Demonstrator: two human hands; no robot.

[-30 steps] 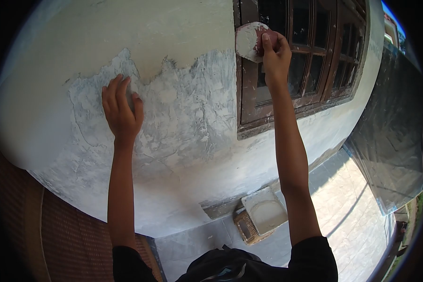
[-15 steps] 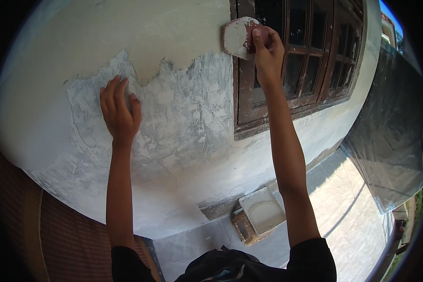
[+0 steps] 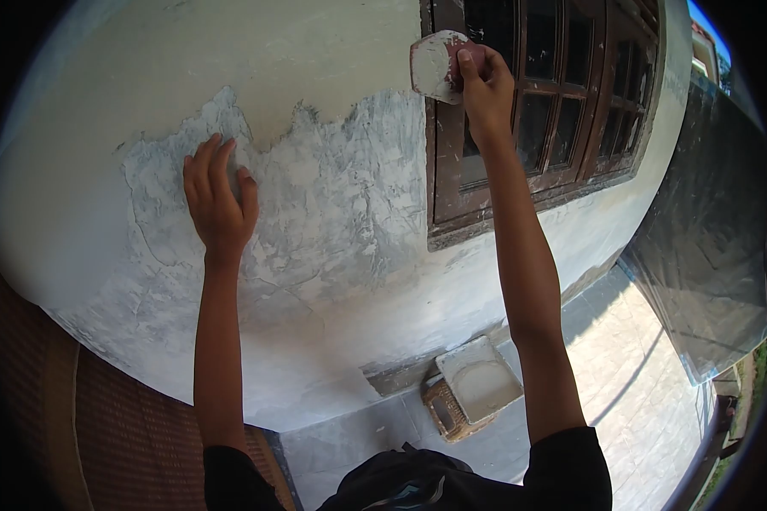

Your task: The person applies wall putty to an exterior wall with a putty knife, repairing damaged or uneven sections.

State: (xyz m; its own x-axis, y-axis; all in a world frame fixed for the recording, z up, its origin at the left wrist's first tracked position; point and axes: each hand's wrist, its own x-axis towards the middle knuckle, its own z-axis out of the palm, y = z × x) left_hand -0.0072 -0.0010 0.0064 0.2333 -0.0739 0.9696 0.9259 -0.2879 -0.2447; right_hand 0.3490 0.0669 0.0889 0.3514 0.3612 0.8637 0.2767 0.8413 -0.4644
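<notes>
Fingers of right hand grip a scraper; left hand lies spread on wall.

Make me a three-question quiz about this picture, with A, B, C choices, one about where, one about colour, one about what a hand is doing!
1. Where is the tray of plaster?
A. On the ground below the window
B. On the windowsill
C. In the left hand

2. What colour is the window frame?
A. Blue
B. Brown
C. White

3. What is the left hand doing?
A. Gripping a brush
B. Hanging down
C. Pressing flat on the wall

Answers: 1 A, it sits on the paving by the wall. 2 B, the wood is dark brown. 3 C, its open palm lies on the patched plaster, while the right hand holds the scraper.
</notes>
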